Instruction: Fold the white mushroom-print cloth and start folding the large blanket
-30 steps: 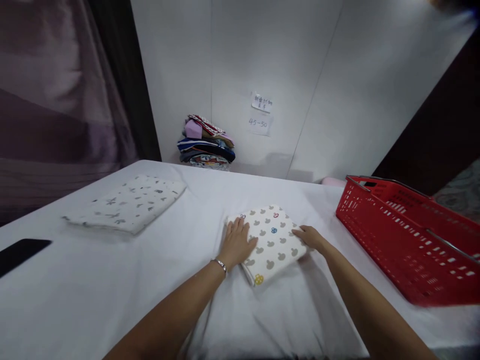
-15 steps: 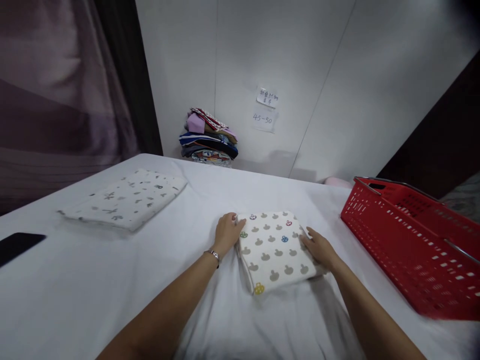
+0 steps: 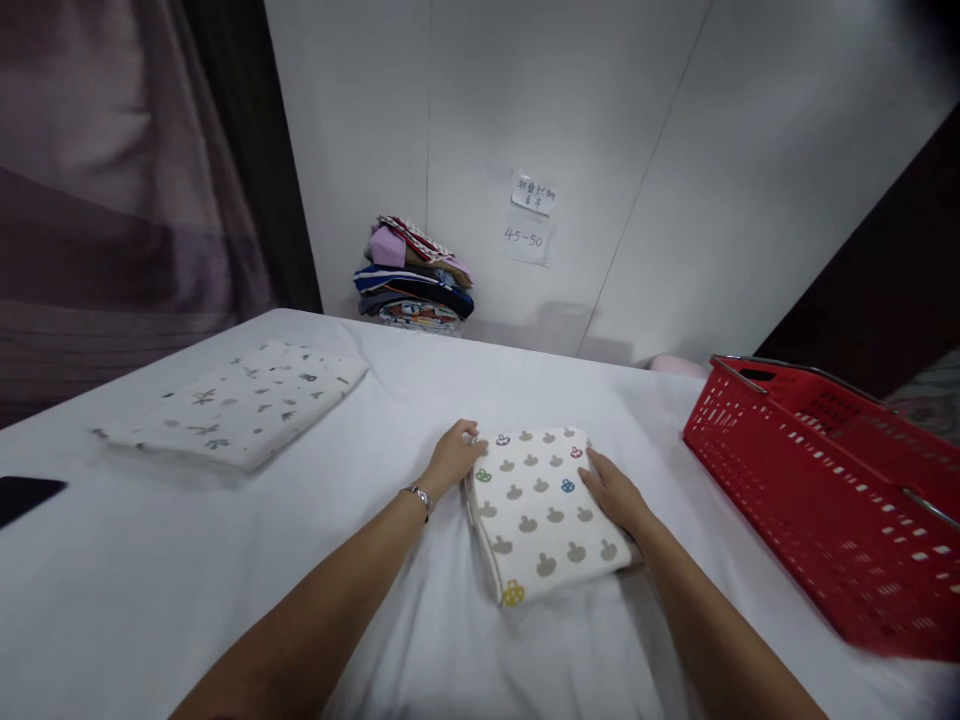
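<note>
A folded white cloth (image 3: 544, 500) printed with grey mushrooms and a few coloured ones lies flat in front of me. My left hand (image 3: 454, 455) is at its far left corner, fingers curled round the edge and the thumb side on top. A bracelet circles that wrist. On the cloth's right side rests my right hand (image 3: 615, 490), its fingers stretched out over the top near the far right corner. Part of the right edge is hidden under that hand. Farther left lies another folded white cloth (image 3: 247, 405) with a dark leaf-like print, touched by neither hand.
A red plastic basket (image 3: 795, 480) with metal handles stands at the right on the white-covered table (image 3: 360, 600). A dark flat object (image 3: 28, 497) lies at the left edge. Beyond the table, a stack of folded fabrics (image 3: 416, 280) stands by the wall, near paper notes (image 3: 527, 235).
My right hand has slid along the cloth's right side towards its far corner, reaching further onto the top. My left hand stays at the far left corner. The view has shifted slightly.
</note>
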The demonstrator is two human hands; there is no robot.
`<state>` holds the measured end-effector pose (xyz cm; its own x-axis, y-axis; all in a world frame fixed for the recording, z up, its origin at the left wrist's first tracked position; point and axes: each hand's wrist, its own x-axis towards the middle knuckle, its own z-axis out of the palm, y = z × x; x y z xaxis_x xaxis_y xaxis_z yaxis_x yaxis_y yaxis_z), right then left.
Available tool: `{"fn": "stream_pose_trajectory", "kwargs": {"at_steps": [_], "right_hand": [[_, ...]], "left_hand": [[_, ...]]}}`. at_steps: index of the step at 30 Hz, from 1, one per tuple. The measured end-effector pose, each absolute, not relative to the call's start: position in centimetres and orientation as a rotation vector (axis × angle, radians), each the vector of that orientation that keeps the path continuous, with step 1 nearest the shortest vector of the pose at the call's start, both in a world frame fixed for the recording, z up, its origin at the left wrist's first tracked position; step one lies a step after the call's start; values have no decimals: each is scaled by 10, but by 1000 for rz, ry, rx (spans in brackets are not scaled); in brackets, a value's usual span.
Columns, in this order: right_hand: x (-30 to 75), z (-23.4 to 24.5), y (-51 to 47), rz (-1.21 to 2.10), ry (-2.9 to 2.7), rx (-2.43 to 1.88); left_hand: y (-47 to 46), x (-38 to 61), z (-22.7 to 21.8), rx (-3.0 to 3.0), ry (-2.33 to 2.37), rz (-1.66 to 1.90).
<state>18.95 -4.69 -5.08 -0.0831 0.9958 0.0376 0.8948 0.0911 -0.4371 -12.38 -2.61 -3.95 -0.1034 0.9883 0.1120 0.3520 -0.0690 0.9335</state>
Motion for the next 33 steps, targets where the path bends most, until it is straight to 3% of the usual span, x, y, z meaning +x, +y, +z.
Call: {"fn": "stream_pose_trajectory", "kwargs": {"at_steps": [33], "right_hand": [[183,-36,-52,387,-2098,-1943]], "left_hand": [[-26,-122,-47,1320,1654,1220]]}}
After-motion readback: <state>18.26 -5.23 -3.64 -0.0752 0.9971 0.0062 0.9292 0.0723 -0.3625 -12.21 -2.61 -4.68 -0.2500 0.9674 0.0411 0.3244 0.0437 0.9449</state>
